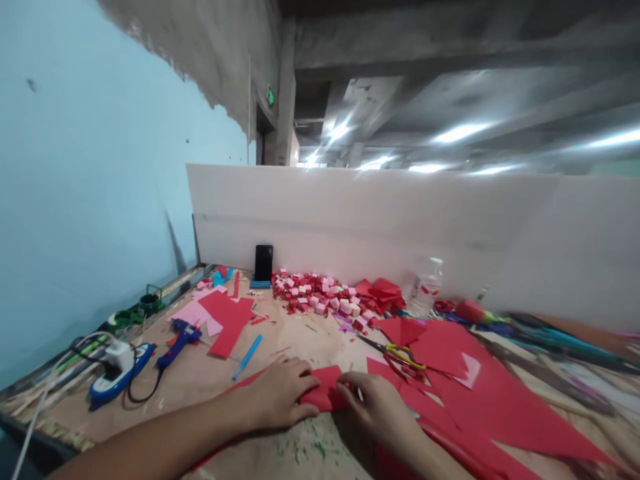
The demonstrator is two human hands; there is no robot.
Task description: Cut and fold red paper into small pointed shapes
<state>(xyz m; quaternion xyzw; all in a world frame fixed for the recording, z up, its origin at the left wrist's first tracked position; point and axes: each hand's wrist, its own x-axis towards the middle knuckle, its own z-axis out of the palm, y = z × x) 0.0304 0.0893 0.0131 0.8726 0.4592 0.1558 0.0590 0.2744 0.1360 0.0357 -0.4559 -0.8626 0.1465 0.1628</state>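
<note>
Gripping red paper crosswise: left hand, right hand.

The folded red paper piece between the left hand and the right hand is one plain, even red. The plywood bench under them is pale tan, flecked with green on the near side of the hands. Just beyond the right hand, the metal scissors have yellow-and-red handles. The large paper sheets to its right are plain red. Beyond the left hand, the slim plastic stick is light blue. Further left, the plastic glue gun is dark blue with an orange trigger, and the power strip is white on blue. Far beyond both hands, the heap of small paper cubes mixes red, pink and white.
</note>
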